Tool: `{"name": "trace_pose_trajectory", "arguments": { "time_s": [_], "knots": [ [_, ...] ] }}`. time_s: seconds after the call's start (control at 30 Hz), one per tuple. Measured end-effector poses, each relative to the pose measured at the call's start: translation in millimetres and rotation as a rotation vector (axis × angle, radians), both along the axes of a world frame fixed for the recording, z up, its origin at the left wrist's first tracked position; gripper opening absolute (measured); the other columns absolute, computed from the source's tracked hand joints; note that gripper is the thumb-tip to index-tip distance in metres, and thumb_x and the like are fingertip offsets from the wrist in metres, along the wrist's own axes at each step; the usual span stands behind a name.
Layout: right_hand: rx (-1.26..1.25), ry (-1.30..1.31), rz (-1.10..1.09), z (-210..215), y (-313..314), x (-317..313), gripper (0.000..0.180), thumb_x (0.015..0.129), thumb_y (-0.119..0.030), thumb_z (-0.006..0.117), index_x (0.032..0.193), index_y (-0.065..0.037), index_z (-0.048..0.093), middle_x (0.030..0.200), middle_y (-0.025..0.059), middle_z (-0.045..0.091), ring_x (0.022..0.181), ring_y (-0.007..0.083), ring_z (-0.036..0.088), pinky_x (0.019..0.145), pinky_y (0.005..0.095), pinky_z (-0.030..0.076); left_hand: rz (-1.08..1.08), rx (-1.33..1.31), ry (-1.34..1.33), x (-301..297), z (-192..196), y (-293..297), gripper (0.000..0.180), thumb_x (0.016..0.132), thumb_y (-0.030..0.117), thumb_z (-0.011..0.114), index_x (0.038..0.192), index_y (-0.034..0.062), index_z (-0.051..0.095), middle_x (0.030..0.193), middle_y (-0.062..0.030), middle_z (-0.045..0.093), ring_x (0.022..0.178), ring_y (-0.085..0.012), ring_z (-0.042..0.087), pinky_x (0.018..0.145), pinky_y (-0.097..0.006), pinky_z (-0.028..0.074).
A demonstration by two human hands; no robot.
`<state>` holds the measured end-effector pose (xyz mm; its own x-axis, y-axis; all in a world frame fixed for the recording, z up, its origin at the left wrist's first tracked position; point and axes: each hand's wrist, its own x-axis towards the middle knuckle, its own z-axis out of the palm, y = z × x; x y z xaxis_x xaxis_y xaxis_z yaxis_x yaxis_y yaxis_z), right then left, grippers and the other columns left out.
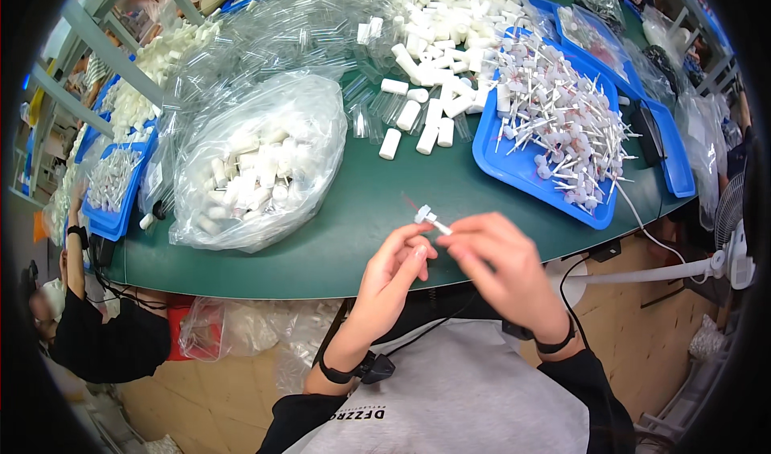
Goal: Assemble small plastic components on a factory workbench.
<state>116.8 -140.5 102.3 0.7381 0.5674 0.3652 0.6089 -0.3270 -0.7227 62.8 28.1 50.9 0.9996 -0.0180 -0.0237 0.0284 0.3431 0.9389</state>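
Note:
In front of my body, near the table's front edge, a small white stick piece (pixel 431 218) with a translucent, frilled head and a thin red tip points up and to the left. My right hand (pixel 502 269) pinches its lower white end between thumb and fingertips. Close against it from the left is my left hand (pixel 391 271), palm turned up and fingers curled; the index fingertip lies by the piece. Whatever its fingers hold, if anything, is hidden. A blue tray (pixel 526 182) to the right carries a heap of similar stick pieces.
A clear plastic bag (pixel 317 177) of white cylinders rests on the green table (pixel 365 213), left of my hands. Loose white cylinders (pixel 408 116) and clear tubes (pixel 365 124) spread behind. A white cable (pixel 642 225) crosses the right edge, near a fan (pixel 727 213). Another person's sleeve (pixel 120 337) shows at left.

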Motion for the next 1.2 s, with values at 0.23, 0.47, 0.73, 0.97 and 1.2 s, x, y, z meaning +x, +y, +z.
{"name": "trace_pose_trajectory", "arguments": {
  "time_s": [0.23,0.47,0.73,0.97,1.2],
  "knots": [
    [-0.014,0.049,0.175,-10,17,-6,0.018,0.081,-0.009,0.066,0.096,0.001,0.062,0.096,0.0128,0.061,0.083,0.0289,0.057,0.073,0.0356,0.047,0.084,-0.064,0.063,3,-9,7,0.013,0.096,0.015,0.051,0.101,0.0035,0.054,0.093,-0.0007,0.055,0.078,-0.0051,0.048,0.069,-0.02,0.04],
    [0.062,0.348,0.185,0,29,19,0.023,0.087,-0.016,0.063,0.104,-0.001,0.061,0.095,0.0106,0.059,0.083,0.021,0.06,0.072,0.0326,0.048,-0.015,0.229,-0.095,3,-5,12,0.017,0.096,0.013,0.049,0.106,-0.0001,0.052,0.091,0.0,0.052,0.077,-0.0061,0.046,0.067,-0.021,0.038],
    [-0.017,0.187,0.204,-3,45,30,0.017,0.087,-0.009,0.062,0.101,0.001,0.06,0.093,0.0093,0.059,0.084,0.0183,0.059,0.072,0.0289,0.047,-0.013,0.238,-0.105,9,-20,24,0.026,0.095,0.009,0.05,0.118,-0.0024,0.05,0.09,0.0012,0.052,0.075,-0.0049,0.045,0.066,-0.02,0.039],
    [0.077,0.388,-0.043,5,63,81,0.023,0.097,-0.018,0.049,0.111,-0.001,0.047,0.101,0.0095,0.059,0.093,0.0137,0.056,0.081,0.0279,0.045,0.029,0.278,-0.048,10,-14,30,0.02,0.092,0.007,0.054,0.11,-0.0019,0.055,0.081,-0.0025,0.054,0.071,-0.0081,0.051,0.065,-0.023,0.043],
    [-0.28,0.27,0.012,-17,77,144,0.027,0.097,-0.026,0.048,0.109,-0.002,0.043,0.096,0.0112,0.055,0.085,0.0189,0.054,0.073,0.0327,0.046,0.015,0.295,-0.071,9,-14,32,0.017,0.093,0.008,0.052,0.106,-0.0025,0.056,0.081,-0.0025,0.054,0.068,-0.0073,0.051,0.062,-0.022,0.043]
  ]
}}
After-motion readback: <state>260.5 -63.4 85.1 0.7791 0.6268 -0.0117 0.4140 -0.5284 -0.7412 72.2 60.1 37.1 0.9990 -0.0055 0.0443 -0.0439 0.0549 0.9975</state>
